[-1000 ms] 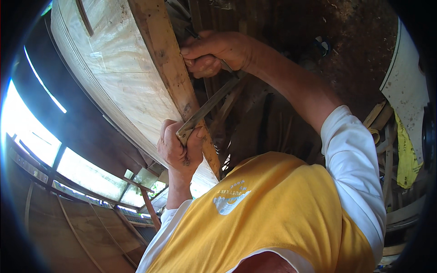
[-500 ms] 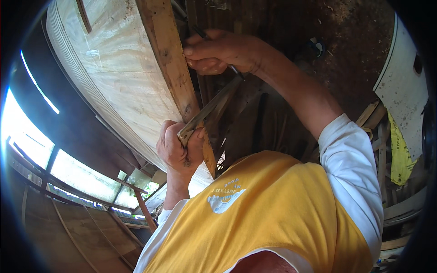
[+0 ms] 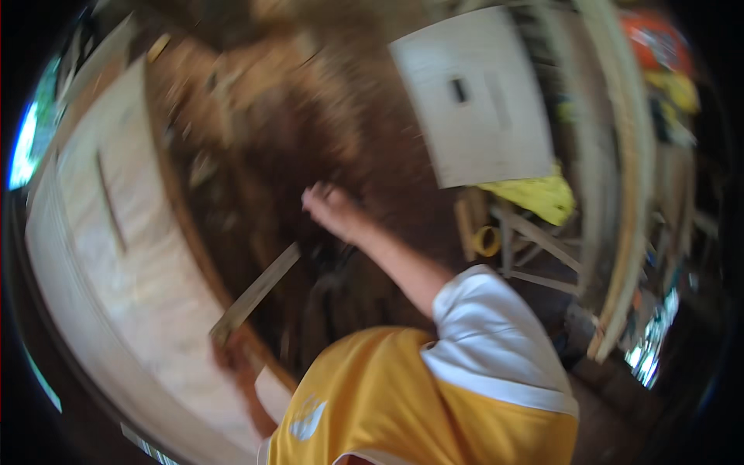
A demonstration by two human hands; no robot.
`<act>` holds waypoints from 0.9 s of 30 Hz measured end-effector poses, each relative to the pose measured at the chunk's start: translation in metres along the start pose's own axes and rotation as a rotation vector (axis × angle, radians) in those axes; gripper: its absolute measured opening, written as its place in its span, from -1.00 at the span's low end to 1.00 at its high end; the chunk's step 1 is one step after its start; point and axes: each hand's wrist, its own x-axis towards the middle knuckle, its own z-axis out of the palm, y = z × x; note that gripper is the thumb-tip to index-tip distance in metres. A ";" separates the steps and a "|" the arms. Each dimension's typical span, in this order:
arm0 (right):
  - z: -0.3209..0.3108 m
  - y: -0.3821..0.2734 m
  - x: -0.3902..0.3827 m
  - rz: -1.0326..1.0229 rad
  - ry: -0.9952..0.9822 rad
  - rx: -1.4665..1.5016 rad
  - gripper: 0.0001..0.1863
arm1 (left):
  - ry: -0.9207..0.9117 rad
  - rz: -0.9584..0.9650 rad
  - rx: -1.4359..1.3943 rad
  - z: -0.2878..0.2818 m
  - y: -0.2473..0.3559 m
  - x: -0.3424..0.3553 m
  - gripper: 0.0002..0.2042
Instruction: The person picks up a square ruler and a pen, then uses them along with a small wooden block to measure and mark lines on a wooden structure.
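At the lower left, my left hand (image 3: 236,355) is closed on the near end of a flat, narrow straight strip (image 3: 260,291), blurred by motion. The strip slants across the wooden edge (image 3: 188,225) of a large pale panel (image 3: 116,225), its far end sticking out past that edge. My right hand (image 3: 333,209) is out in front of me, off the panel and above the dark floor. Motion smears its fingers, and I cannot make out anything in them.
A white board (image 3: 488,101) with a dark slot stands ahead to the right, yellow sheeting (image 3: 535,195) below it. Nearby are a yellow tape roll (image 3: 487,241) and a wooden frame (image 3: 546,252). Long timbers (image 3: 624,178) run along the right, near an orange object (image 3: 657,43).
My right hand has left the strip and panel edge; the dark pen-like stick it held no longer shows. My left hand stays on the strip. The view has swung to the right.
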 end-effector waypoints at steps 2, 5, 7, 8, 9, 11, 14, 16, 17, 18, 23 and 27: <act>-0.035 0.028 -0.026 0.057 0.087 -0.368 -0.59 | 0.011 0.030 0.011 -0.022 -0.009 0.014 -0.78; -0.085 0.098 -0.085 0.047 0.226 -0.355 -0.64 | 0.114 0.153 -0.128 -0.060 -0.063 0.053 -0.63; -0.102 0.111 -0.140 0.418 0.239 -0.072 -0.71 | 0.181 0.156 0.066 -0.093 -0.092 0.066 -0.56; -0.098 0.107 -0.161 0.499 0.304 -0.038 -0.70 | 0.223 0.191 0.052 -0.107 -0.100 0.071 -0.59; -0.097 0.106 -0.185 0.584 0.348 -0.102 -0.69 | 0.252 0.230 0.040 -0.118 -0.106 0.078 -0.62; -0.079 0.144 -0.198 0.518 0.398 -0.075 -0.64 | 0.407 0.019 0.211 -0.171 -0.151 0.078 -0.59; -0.075 0.148 -0.232 0.450 0.333 -0.383 -0.53 | 0.573 0.051 0.671 -0.167 -0.141 0.087 -0.58; -0.077 0.153 -0.236 0.402 0.404 -0.454 -0.55 | 0.741 0.241 0.936 -0.148 -0.119 0.079 -0.57; -0.077 0.156 -0.238 0.362 0.440 -0.539 -0.57 | 0.821 0.341 1.024 -0.137 -0.102 0.072 -0.56; -0.075 0.155 -0.241 0.357 0.461 -0.528 -0.57 | 0.905 0.424 1.084 -0.128 -0.086 0.064 -0.56; -0.065 0.124 -0.231 0.121 0.530 -0.301 -0.52 | 0.639 0.757 0.863 -0.081 -0.021 0.044 -0.59; -0.026 0.038 -0.201 -0.054 0.444 -0.021 -0.59 | -0.026 0.800 0.255 0.021 -0.004 0.043 -0.77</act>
